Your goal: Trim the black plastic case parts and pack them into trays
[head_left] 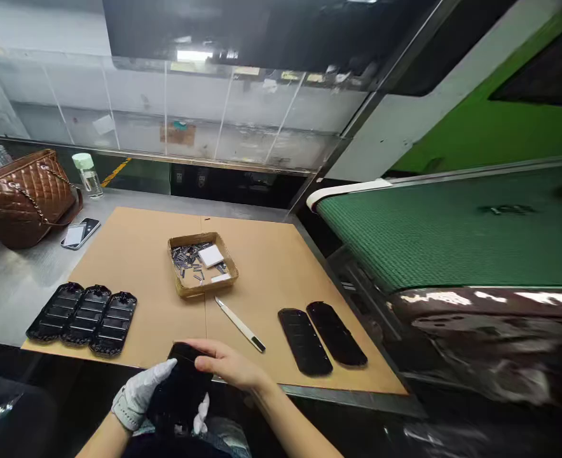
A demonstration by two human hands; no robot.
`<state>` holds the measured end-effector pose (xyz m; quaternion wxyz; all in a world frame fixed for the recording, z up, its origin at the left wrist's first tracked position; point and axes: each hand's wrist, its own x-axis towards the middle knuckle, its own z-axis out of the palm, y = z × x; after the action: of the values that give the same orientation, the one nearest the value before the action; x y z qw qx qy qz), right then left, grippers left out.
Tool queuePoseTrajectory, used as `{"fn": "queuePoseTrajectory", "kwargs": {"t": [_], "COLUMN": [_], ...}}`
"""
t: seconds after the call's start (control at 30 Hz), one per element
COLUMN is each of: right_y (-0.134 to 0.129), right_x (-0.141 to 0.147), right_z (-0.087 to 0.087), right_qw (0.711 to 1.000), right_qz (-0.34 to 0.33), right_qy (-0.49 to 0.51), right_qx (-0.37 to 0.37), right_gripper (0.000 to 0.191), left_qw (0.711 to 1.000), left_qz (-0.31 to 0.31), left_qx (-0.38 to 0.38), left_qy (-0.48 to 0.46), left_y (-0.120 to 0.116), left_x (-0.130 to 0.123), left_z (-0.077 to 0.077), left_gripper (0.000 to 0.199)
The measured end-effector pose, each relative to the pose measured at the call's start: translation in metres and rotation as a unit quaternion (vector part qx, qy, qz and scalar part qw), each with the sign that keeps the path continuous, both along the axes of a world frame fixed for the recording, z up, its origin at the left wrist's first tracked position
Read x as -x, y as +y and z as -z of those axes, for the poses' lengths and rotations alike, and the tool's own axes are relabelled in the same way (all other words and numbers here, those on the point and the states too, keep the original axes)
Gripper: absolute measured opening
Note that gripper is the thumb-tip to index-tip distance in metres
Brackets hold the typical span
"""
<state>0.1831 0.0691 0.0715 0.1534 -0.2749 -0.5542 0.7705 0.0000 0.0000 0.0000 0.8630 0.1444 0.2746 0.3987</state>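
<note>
Together, my gloved left hand [138, 391] and bare right hand [231, 366] hold one black case part [180, 388] at the table's near edge, the left clasping its sides, the right pinching its far right corner between thumb and fingers. Three black trays [85, 315] lie near left, two black panels [306, 341] near right. Between them sit one pale-handled knife [240, 324] and one box [190, 290] of small dark pieces, too many to count. Far left: one phone [89, 229], one bottle [90, 179], one brown bag [28, 197], its metal emblems too small to read.
</note>
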Motion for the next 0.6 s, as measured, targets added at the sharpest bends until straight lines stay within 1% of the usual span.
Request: {"fn": "queuePoseTrajectory", "kwargs": {"t": [0.03,0.1,0.17,0.2,0.23,0.27,0.3,0.33,0.37,0.4,0.43,0.47,0.5,0.53,0.6], "right_y": [-0.002,-0.004,-0.002,0.000,0.002,0.003,0.002,0.000,-0.004,-0.009,-0.015,-0.021,-0.026,-0.030,-0.033], "right_x": [0.001,0.001,-0.003,-0.005,-0.008,-0.009,-0.008,-0.005,0.001,0.009,0.017,0.025,0.032,0.037,0.040], "right_z": [0.002,0.004,0.006,0.006,0.007,0.007,0.009,0.010,0.013,0.017,0.021,0.025,0.030,0.034,0.041], "right_qw": [0.999,0.992,0.984,0.981,0.977,0.968,0.951,0.930,0.914,0.910,0.912,0.918,0.924,0.928,0.932], "right_qz": [0.005,0.032,0.076,0.110,0.160,0.225,0.299,0.364,0.401,0.407,0.394,0.373,0.357,0.349,0.357], "right_qy": [-0.022,-0.049,-0.062,-0.059,-0.047,-0.025,0.001,0.028,0.055,0.078,0.095,0.107,0.112,0.107,0.065], "right_qx": [-0.046,-0.111,-0.147,-0.148,-0.133,-0.106,-0.074,-0.039,-0.004,0.030,0.059,0.078,0.085,0.076,0.012], "right_gripper": [0.056,0.045,0.038,0.036,0.036,0.037,0.038,0.040,0.042,0.043,0.045,0.048,0.052,0.058,0.071], "left_qw": [1.000,0.997,0.994,0.991,0.991,0.994,0.995,0.990,0.977,0.959,0.944,0.937,0.934,0.931,0.922], "left_qz": [0.026,0.068,0.110,0.132,0.134,0.104,0.047,-0.029,-0.104,-0.171,-0.223,-0.262,-0.297,-0.329,-0.378], "left_qx": [0.006,0.010,0.002,-0.008,-0.022,-0.041,-0.068,-0.097,-0.128,-0.155,-0.171,-0.169,-0.151,-0.123,-0.067], "left_qy": [-0.007,-0.015,-0.017,-0.018,-0.010,0.013,0.050,0.095,0.137,0.167,0.175,0.159,0.130,0.099,0.052], "left_y": [-0.002,-0.002,0.002,0.006,0.011,0.016,0.020,0.023,0.025,0.027,0.028,0.029,0.031,0.033,0.037], "left_x": [-0.003,-0.008,-0.012,-0.013,-0.014,-0.015,-0.017,-0.019,-0.022,-0.026,-0.029,-0.033,-0.037,-0.040,-0.046], "left_z": [-0.001,-0.003,-0.006,-0.007,-0.008,-0.009,-0.010,-0.011,-0.012,-0.014,-0.017,-0.021,-0.025,-0.030,-0.038], "left_gripper": [0.037,0.049,0.066,0.076,0.084,0.084,0.075,0.061,0.050,0.050,0.057,0.059,0.055,0.048,0.035]}}
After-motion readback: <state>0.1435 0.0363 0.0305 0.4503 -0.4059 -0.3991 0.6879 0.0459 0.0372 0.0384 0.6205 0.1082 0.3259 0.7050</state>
